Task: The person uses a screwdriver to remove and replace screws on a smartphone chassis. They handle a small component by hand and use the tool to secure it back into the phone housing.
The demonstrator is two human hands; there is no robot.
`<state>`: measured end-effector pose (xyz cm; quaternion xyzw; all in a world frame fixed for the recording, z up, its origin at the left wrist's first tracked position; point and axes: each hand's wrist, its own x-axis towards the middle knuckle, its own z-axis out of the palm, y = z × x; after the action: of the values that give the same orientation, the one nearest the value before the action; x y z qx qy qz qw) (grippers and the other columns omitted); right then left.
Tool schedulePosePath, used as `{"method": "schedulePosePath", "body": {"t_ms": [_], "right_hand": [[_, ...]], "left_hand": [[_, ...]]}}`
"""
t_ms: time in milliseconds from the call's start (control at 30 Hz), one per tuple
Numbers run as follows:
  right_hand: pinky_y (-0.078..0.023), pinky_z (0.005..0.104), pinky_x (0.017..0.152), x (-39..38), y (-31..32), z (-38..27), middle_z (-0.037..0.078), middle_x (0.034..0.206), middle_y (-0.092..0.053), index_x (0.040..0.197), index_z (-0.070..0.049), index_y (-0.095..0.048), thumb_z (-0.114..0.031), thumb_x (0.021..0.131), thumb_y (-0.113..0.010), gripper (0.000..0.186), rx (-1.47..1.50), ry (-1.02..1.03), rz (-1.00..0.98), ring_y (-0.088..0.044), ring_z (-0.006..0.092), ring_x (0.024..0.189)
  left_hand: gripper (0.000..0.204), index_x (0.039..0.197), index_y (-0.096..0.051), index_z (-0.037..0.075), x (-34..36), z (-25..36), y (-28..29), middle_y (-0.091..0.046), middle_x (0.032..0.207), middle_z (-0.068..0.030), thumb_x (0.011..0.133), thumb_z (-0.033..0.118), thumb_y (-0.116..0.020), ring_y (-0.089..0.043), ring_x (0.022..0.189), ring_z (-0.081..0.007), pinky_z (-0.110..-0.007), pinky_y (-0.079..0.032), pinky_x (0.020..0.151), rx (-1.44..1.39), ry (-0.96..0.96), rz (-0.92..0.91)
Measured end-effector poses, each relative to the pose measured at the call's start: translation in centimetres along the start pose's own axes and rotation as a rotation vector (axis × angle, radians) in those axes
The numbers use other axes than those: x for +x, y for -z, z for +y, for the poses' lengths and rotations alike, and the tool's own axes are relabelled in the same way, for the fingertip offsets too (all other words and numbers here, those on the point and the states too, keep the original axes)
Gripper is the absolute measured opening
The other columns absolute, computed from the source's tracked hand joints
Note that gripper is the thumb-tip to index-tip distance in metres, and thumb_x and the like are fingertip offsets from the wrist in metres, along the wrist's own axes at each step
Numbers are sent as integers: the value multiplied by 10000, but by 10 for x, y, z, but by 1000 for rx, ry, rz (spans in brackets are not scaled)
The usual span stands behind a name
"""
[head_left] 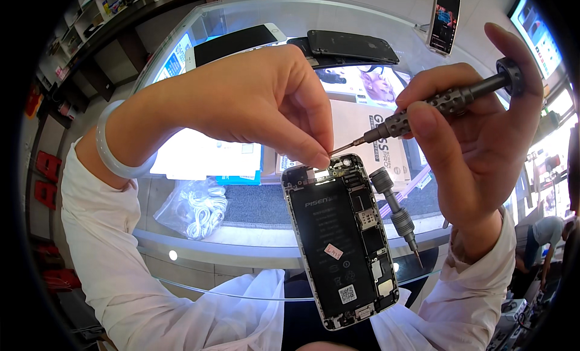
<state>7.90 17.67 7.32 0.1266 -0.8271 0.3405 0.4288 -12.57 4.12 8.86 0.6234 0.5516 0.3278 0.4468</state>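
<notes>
Two screwdrivers: one (444, 103) far right, one (397, 215) lying near right. One opened phone (339, 239) in the near middle. Three more phones lie far on the worktop (254, 233): (232, 43), (350, 46), (444, 19). One bag of white cables (196, 209) left.

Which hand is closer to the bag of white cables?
Left. The left hand hovers above and a little right of the cable bag, pinching at the open phone. The right hand is farther right, past the phone, holding a screwdriver.
</notes>
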Motion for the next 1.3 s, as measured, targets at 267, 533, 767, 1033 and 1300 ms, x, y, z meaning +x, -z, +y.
{"method": "schedulePosePath", "body": {"t_ms": [267, 533, 767, 1033, 1300], "right_hand": [[-526, 265, 686, 0, 22, 5, 190, 960, -659, 1515, -16, -86, -30, 953, -623, 777, -114, 45, -99, -652, 169, 752], [-522, 269, 657, 0, 27, 6, 192, 948, -681, 1525, -67, -54, -85, 930, -687, 870, -178, 226, -232, -667, 201, 739], [-549, 284, 634, -4, 29, 1, 214, 967, -686, 1520, -121, -42, -56, 901, -716, 917, -196, 239, -277, -690, 237, 749], [-564, 293, 647, -1, 31, 1, 221, 986, -686, 1517, -116, -48, -29, 896, -709, 911, -200, 249, -321, -702, 250, 770], [-566, 289, 674, 0, 29, 3, 215, 971, -689, 1527, -111, -42, -33, 883, -727, 943, -212, 253, -275, -704, 245, 776]], "left_hand": [[161, 900, -773, -23, -1, 2, -2, -744, 811, -87, 770, 66, -805, -697, 715, -103, -204, -518, 657, 19, 9, -11], [172, 910, -774, -21, 1, 2, -1, -751, 836, -101, 765, 62, -812, -709, 735, -121, -221, -538, 702, -17, 1, -43], [186, 919, -777, -17, 0, 2, -2, -753, 840, -100, 767, 81, -819, -712, 744, -129, -229, -545, 740, -47, 42, -35], [177, 912, -782, -8, 0, 2, -3, -752, 824, -91, 776, 100, -817, -704, 734, -121, -226, -534, 728, -47, 40, -48], [162, 893, -778, -15, 1, 0, -3, -748, 805, -92, 788, 107, -803, -700, 718, -117, -221, -530, 700, -20, 18, -29]]}}
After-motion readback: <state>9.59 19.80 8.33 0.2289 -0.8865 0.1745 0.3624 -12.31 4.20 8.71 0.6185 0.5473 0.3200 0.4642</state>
